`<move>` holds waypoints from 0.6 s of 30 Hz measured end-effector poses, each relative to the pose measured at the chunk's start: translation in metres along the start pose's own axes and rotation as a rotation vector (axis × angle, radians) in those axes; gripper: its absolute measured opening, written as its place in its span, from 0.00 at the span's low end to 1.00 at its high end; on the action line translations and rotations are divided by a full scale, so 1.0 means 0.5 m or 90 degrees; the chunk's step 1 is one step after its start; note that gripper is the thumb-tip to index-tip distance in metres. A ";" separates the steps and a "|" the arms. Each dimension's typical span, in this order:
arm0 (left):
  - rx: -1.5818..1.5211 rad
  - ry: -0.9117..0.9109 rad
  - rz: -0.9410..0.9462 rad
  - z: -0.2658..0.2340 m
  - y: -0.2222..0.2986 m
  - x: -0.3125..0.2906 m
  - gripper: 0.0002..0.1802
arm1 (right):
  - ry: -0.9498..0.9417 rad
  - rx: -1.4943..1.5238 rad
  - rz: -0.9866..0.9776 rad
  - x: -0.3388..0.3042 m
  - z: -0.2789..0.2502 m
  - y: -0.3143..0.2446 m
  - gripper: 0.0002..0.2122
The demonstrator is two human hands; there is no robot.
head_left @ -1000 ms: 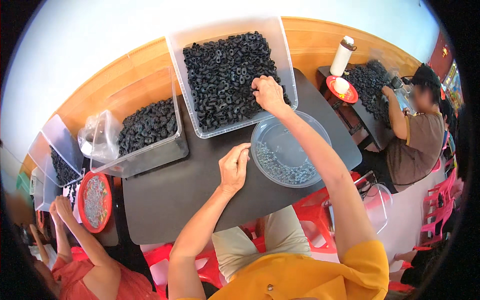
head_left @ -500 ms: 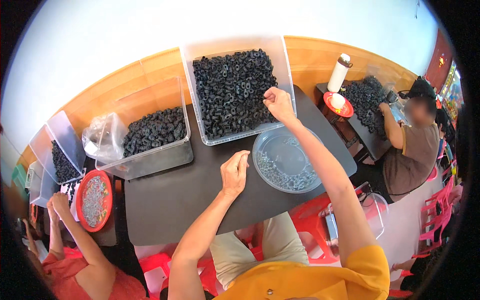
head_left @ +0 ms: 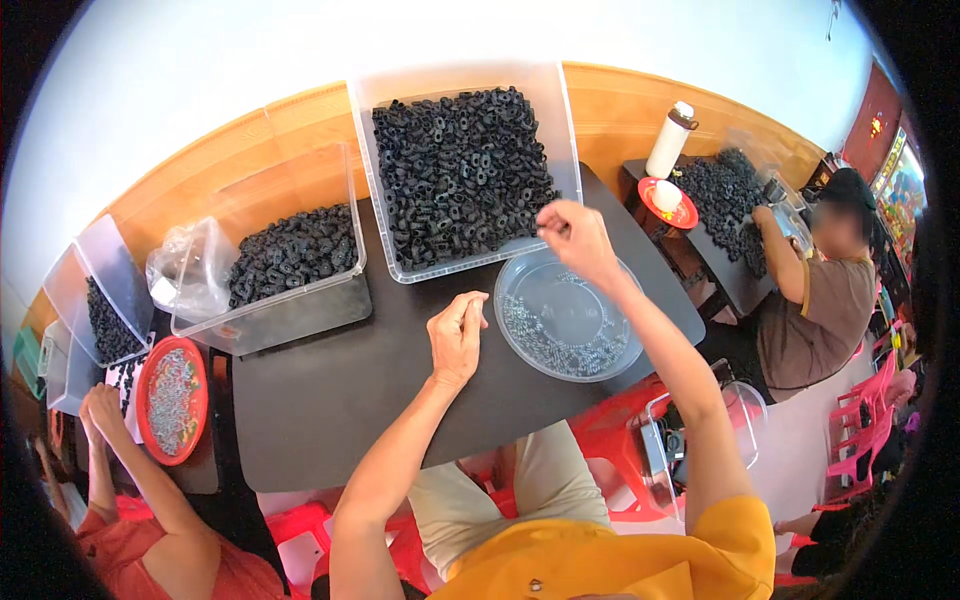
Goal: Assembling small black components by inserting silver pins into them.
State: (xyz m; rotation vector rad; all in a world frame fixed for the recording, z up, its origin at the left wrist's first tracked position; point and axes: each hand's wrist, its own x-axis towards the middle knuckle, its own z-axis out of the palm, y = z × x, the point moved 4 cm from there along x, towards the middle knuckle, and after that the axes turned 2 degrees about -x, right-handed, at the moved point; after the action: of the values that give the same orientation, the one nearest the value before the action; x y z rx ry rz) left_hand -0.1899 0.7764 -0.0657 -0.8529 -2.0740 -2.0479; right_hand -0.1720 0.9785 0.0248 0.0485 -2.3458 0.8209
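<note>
Black plastic pieces (head_left: 460, 175) heap up in the clear bin (head_left: 560, 135), and the right hand (head_left: 580, 240) hovers by its near-right corner, fingers curled; I can't tell if they meet or grip anything! Left hand (head_left: 457, 335) sits beside the round clear tray (head_left: 570, 318), fingers bent, any grip hidden from view.

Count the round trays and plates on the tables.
3: a clear tray on the middle table; a red tray holding small pale pieces at left; a smaller red plate near the white bottle at right. Others may be hidden.
</note>
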 end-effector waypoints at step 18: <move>-0.345 -0.248 -0.247 0.013 -0.005 0.008 0.08 | 0.007 0.023 -0.053 -0.183 0.042 -0.109 0.09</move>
State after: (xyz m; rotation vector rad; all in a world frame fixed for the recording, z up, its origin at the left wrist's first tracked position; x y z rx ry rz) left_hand -0.1925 0.7839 -0.0666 -1.0566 -2.0018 -2.9448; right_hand -0.0983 0.9073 -0.0116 0.1551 -2.3021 0.8211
